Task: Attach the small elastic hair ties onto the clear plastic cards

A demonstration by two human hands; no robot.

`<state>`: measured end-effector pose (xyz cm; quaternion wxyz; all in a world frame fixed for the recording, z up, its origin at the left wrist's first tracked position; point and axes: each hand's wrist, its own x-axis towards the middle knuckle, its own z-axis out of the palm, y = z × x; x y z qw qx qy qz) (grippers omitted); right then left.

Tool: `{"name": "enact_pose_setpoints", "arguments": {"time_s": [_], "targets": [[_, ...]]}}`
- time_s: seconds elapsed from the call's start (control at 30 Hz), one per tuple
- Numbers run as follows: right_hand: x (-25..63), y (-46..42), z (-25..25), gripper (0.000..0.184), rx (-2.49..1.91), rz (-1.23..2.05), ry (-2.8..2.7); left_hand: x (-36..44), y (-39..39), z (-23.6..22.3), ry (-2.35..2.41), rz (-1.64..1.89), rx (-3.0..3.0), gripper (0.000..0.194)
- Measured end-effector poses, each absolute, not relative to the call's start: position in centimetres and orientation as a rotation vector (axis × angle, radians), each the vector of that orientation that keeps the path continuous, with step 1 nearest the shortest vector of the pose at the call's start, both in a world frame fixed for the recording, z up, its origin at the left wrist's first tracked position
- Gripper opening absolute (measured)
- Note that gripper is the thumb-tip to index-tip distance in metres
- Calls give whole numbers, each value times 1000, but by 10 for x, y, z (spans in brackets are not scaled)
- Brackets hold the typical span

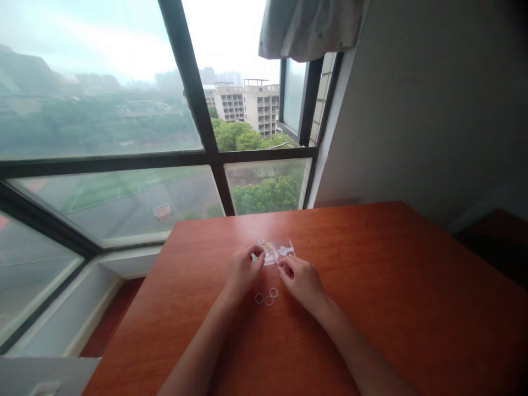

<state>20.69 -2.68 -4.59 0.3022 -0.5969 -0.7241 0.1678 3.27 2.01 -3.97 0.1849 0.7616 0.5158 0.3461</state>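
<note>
Now my left hand rests on the reddish wooden desk with its fingers curled together against the left edge of a small clear plastic box; the fingertips touch that edge, though I cannot tell whether they pinch the box itself or some small piece beside it; my right hand lies just to the right and nearer me, its fingers bent inward and closed near the box's front edge, touching or almost touching it, and whether anything is clamped between them is too small to make out; the box lies flat between the two sets of fingertips, just beyond them toward the window, and seems to be in two square halves side by side, the left half holding something pale and yellowish, the right half something whitish; three small rings lie on the desk between my wrists, close to one another and nearer me than the box, apart from both hands; beyond the desk stands a large window with a dark frame, showing trees and a pale building; a grey curtain hangs bunched at the top; a plain wall rises on the right.
</note>
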Motion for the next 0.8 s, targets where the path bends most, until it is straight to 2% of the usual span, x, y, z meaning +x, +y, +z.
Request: {"name": "enact_pose_setpoints", "arguments": {"time_s": [0.8], "targets": [[178, -46, -47, 9, -1458, 596, -2262, 11, 26, -36, 1580, 956, 2182, 12]]}}
